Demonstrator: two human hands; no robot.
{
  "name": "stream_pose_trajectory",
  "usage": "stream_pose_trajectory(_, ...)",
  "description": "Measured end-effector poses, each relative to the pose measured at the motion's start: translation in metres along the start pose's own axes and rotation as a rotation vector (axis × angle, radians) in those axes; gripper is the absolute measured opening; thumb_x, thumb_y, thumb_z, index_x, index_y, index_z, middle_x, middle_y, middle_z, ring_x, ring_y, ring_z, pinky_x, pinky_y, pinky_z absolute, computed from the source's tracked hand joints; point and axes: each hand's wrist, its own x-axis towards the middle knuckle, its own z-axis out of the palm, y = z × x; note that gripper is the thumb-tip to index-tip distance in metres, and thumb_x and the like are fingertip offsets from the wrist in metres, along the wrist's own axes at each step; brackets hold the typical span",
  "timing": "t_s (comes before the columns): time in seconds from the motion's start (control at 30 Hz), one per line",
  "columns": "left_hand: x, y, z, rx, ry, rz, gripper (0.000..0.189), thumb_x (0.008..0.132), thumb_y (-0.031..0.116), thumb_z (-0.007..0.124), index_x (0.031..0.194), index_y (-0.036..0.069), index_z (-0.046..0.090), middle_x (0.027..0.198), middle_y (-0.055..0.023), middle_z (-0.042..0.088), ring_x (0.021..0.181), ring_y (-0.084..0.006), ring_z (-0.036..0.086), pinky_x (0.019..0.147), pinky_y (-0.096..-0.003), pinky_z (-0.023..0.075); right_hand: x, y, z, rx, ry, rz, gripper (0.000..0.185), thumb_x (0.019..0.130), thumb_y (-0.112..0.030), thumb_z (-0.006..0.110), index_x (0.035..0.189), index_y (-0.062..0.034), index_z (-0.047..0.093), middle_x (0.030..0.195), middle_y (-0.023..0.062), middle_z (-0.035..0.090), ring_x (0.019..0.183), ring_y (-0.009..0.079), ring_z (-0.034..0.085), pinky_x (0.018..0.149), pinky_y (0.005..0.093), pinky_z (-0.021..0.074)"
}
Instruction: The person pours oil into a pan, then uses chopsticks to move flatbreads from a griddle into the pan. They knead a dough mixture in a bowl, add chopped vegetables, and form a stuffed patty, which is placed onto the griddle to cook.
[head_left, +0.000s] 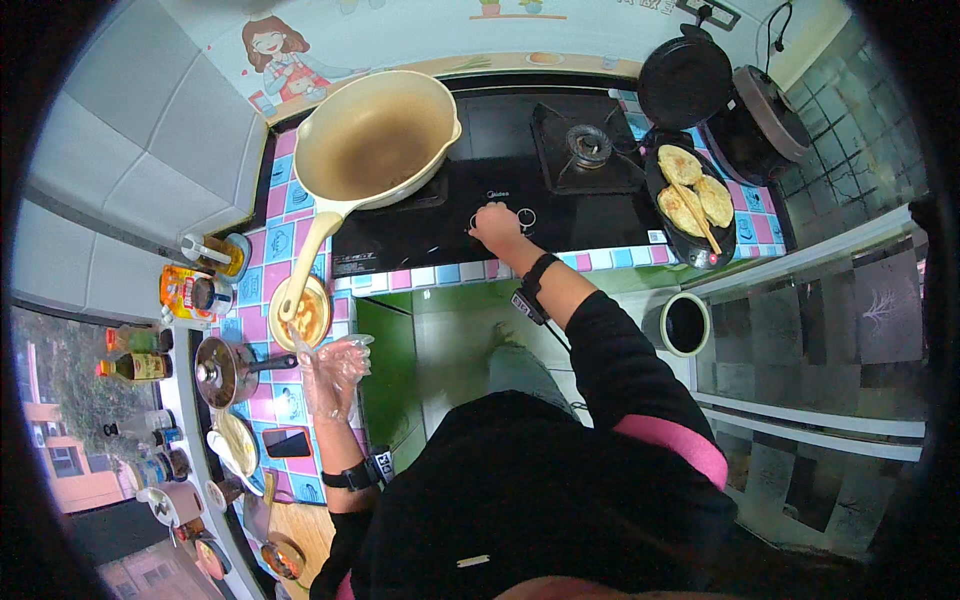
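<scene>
My right hand (497, 229) is bare, its fingers closed around the left control knob of the black Midea gas cooktop (487, 127); the hand hides the knob. My left hand (334, 375), in a clear plastic glove, holds nothing that I can see. It hovers at the counter edge beside a plate (323, 337) with a browned flatbread (309, 322). A deep cream pan (375, 142) sits tilted over the left burner, its long handle (307, 255) reaching across that plate. The right burner (588, 146) carries no pan, and I see no flame on it.
An open electric griddle (667, 232) holds three flatbreads (716, 201) with chopsticks (694, 217) across them. Beside it stands a dark cooker (761, 124). Left are a lidded saucepan (225, 373), a phone (286, 442), an oil jug (225, 255) and sill bottles (142, 367). A bin (685, 325) stands right.
</scene>
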Motion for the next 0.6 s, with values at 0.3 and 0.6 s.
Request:
stream_pose_trajectory(0.3, 0.011, -0.033, 0.015, 0.016, -0.290, -0.235, 0.071, 0.076, 0.066, 0.047, 0.095, -0.001, 0.057, 0.083, -0.0103, 0.061, 0.075, -0.0206, 0.057, 0.067, -0.0307, 0.0460, -0.108, 0.041, -0.062, 0.236, 0.161, 0.078, 0.021, 0.072, -0.024, 0.065, 0.078, -0.0038, 0.061, 0.082, 0.0143, 0.061, 0.078, 0.0313, 0.059, 0.068, 0.0406, 0.0479)
stream_pose_trajectory(0.6, 0.045, -0.099, 0.132, 0.109, -0.441, -0.279, 0.069, 0.081, 0.064, 0.041, 0.096, -0.002, 0.057, 0.084, -0.0112, 0.060, 0.075, -0.0215, 0.056, 0.066, -0.0320, 0.0442, -0.193, 0.243, -0.113, 0.164, 0.200, 0.532, 0.019, 0.072, -0.026, 0.062, 0.073, -0.0071, 0.066, 0.073, 0.0143, 0.063, 0.071, 0.0321, 0.061, 0.064, 0.0419, 0.0479)
